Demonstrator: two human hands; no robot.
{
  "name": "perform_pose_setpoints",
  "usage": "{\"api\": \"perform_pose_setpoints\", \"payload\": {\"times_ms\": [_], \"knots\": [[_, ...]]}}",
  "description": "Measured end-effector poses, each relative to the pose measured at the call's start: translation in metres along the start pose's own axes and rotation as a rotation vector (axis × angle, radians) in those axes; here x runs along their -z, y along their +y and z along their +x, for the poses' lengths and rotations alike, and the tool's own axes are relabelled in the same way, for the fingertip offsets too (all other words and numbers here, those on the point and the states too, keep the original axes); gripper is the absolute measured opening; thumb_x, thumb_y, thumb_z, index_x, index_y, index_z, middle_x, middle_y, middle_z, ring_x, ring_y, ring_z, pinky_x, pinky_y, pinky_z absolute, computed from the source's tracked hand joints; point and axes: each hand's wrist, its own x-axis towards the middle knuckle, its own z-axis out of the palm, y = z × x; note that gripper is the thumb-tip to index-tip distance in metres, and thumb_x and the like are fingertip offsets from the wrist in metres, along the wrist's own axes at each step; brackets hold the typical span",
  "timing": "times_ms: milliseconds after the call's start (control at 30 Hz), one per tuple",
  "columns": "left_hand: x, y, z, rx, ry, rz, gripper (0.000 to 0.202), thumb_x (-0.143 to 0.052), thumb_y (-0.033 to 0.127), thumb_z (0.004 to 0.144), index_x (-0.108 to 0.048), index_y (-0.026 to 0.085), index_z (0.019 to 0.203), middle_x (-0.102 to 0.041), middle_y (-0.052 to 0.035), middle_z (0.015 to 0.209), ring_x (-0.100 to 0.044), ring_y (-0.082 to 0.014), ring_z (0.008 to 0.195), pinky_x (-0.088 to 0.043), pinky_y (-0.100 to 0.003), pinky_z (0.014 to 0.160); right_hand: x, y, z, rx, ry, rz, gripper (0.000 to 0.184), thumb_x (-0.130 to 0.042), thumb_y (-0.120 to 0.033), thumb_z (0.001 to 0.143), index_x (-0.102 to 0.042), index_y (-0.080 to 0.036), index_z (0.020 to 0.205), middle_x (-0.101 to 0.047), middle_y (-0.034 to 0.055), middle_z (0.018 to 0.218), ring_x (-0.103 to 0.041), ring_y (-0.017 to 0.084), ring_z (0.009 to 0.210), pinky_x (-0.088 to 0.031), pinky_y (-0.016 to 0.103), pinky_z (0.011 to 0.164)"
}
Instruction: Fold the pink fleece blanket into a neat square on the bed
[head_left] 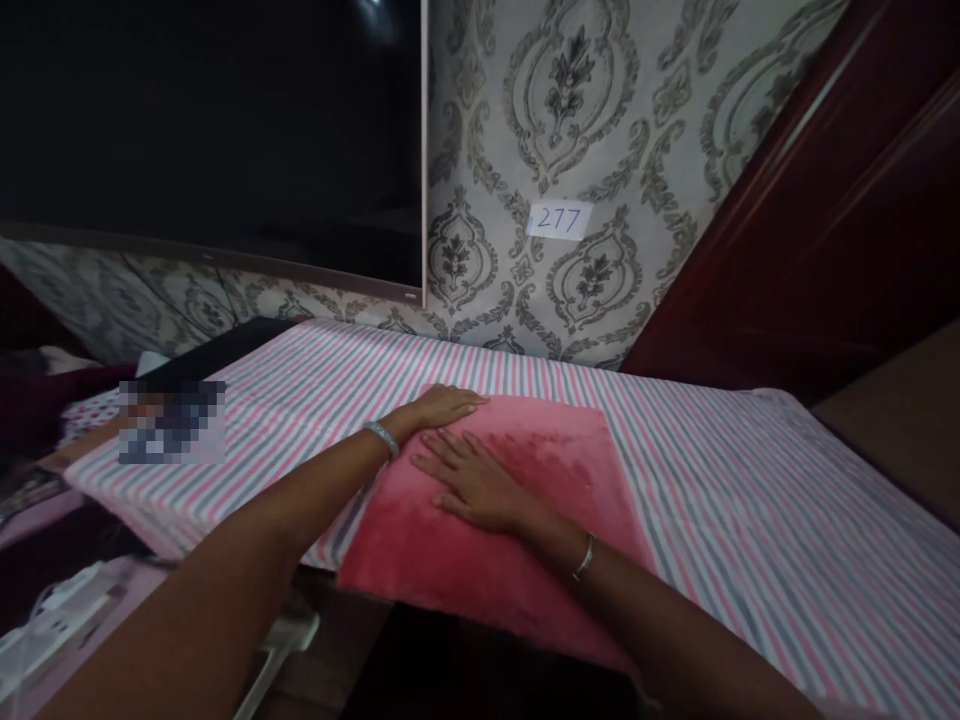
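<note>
A pinkish-red plush cloth point(555, 470) lies spread out on a table covered by a striped tablecloth point(720, 480); its near edge hangs over the table's front. My left hand point(442, 403) rests flat near the cloth's far left corner, fingers stretched to the right. Just below it, my right hand point(480, 485) lies palm down on the cloth with its fingers spread. Neither hand grips anything. A darker red patch of pile shows to the right of my right hand.
Behind the table stand a patterned wall with a paper marked 277 point(559, 220) and a large dark television screen point(225, 130). A dark red panel point(810, 220) slants at the right. A white power strip point(60, 620) sits at the lower left.
</note>
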Motion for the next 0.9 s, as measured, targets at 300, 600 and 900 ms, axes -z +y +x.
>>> {"api": "perform_pose_setpoints", "payload": {"times_ms": [300, 600, 900], "knots": [[-0.011, -0.009, 0.004, -0.047, 0.044, 0.033, 0.050, -0.029, 0.048, 0.102, -0.052, 0.034, 0.144, -0.053, 0.0009, 0.150, -0.047, -0.0212, 0.139, -0.024, -0.037, 0.116, -0.018, -0.052, -0.052, 0.180, -0.060, 0.035, 0.067, -0.050, -0.053, 0.099, -0.027, -0.032, 0.158, -0.014, 0.0012, 0.167, 0.000, 0.027, 0.155, -0.001, 0.059, 0.124], [-0.004, 0.011, 0.002, 0.130, 0.105, 0.236, 0.057, -0.035, 0.051, 0.099, -0.043, 0.030, 0.151, -0.038, -0.0065, 0.161, -0.030, -0.0303, 0.149, -0.012, -0.055, 0.121, -0.034, -0.086, -0.120, 0.081, 0.060, 0.143, 0.063, -0.057, -0.040, 0.097, -0.032, -0.038, 0.155, -0.035, -0.0012, 0.161, -0.025, 0.021, 0.151, -0.021, 0.046, 0.125], [0.013, 0.018, -0.056, 0.744, 0.591, -0.369, 0.056, -0.057, 0.049, 0.086, -0.063, 0.010, 0.126, -0.067, -0.0179, 0.126, -0.059, -0.0341, 0.124, -0.048, -0.040, 0.097, 0.010, 0.058, -0.200, -0.824, 0.888, 0.374, 0.068, -0.054, -0.055, 0.087, -0.052, -0.020, 0.144, -0.056, 0.0161, 0.144, -0.058, 0.032, 0.126, -0.050, 0.051, 0.101]]}}
